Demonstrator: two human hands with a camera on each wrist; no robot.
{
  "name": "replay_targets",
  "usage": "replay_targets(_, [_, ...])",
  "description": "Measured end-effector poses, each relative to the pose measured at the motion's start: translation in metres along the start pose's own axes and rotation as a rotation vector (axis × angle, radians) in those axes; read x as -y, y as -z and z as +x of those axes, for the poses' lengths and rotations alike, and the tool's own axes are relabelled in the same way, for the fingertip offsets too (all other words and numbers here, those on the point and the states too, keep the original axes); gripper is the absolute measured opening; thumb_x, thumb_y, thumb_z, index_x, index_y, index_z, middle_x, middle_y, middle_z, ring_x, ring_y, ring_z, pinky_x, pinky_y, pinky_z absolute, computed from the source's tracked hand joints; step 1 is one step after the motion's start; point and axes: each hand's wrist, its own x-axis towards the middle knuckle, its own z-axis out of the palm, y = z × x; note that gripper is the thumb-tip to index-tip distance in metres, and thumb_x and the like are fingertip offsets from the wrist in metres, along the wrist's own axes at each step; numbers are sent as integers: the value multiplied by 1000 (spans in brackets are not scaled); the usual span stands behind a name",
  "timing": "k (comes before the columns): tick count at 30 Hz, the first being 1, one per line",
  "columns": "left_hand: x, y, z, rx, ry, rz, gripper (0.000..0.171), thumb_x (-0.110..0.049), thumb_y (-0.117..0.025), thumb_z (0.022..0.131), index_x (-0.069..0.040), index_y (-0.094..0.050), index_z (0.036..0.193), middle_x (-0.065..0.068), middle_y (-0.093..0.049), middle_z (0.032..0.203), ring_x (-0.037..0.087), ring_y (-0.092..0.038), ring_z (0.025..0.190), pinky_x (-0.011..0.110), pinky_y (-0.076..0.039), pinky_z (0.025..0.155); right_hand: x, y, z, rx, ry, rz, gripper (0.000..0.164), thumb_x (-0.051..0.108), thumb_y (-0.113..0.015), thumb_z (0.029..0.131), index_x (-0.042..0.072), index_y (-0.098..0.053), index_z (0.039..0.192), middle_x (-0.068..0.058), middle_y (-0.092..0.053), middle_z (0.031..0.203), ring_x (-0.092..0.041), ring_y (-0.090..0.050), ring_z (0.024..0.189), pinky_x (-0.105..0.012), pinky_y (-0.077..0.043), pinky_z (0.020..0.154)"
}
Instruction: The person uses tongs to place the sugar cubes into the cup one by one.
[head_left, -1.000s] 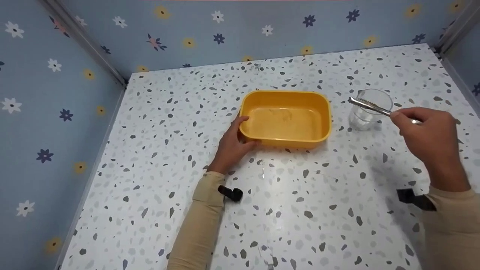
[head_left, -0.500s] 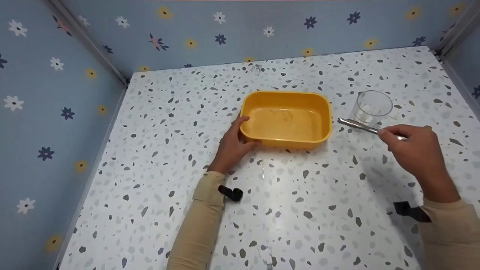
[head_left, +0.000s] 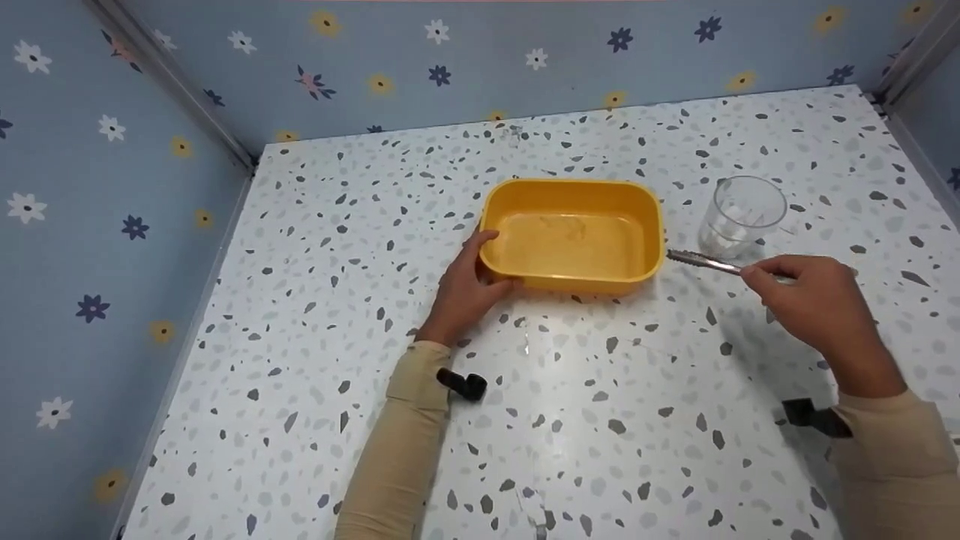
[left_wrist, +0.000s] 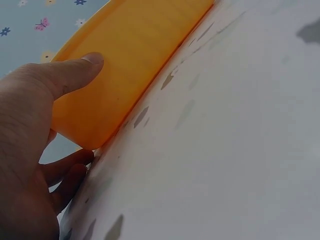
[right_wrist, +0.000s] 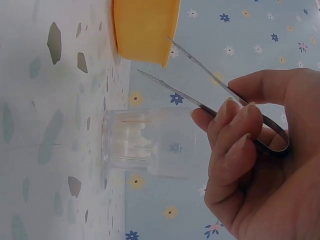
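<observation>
My left hand (head_left: 466,294) grips the left front corner of a yellow plastic container (head_left: 574,285), its thumb (left_wrist: 80,72) on the front wall and a fingertip over the rim. In my right hand (head_left: 810,300) are small metal tongs (head_left: 705,261) with serrated tips. The right wrist view shows the tongs (right_wrist: 187,95) with their tips apart and nothing between them. Those tips are near the container's right side in the head view. A clear glass (head_left: 750,202) stands just behind the tongs, with several white pieces (right_wrist: 132,142) at its bottom. The container's inside holds nothing visible.
The speckled white tabletop (head_left: 585,420) carries the container and the glass. Blue flowered panels (head_left: 480,67) rise behind it and along its left and right sides. Black camera mounts (head_left: 463,385) stick out from both sleeves.
My right hand has carried the tongs from over the glass leftward and nearer to me, to the container's right side. My left hand and the container have stayed in place.
</observation>
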Motion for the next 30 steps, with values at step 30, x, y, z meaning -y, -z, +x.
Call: replay_targets(30, [-2, 0, 1, 4, 24, 16, 84, -29, -85, 81, -23, -39, 151, -1, -43, 155, 10, -46, 133, 24, -37, 109, -14, -18, 11, 190, 46, -206, 44, 45, -61, 95, 5, -72, 109, -7, -67, 90, -23, -56, 77, -34, -41, 60])
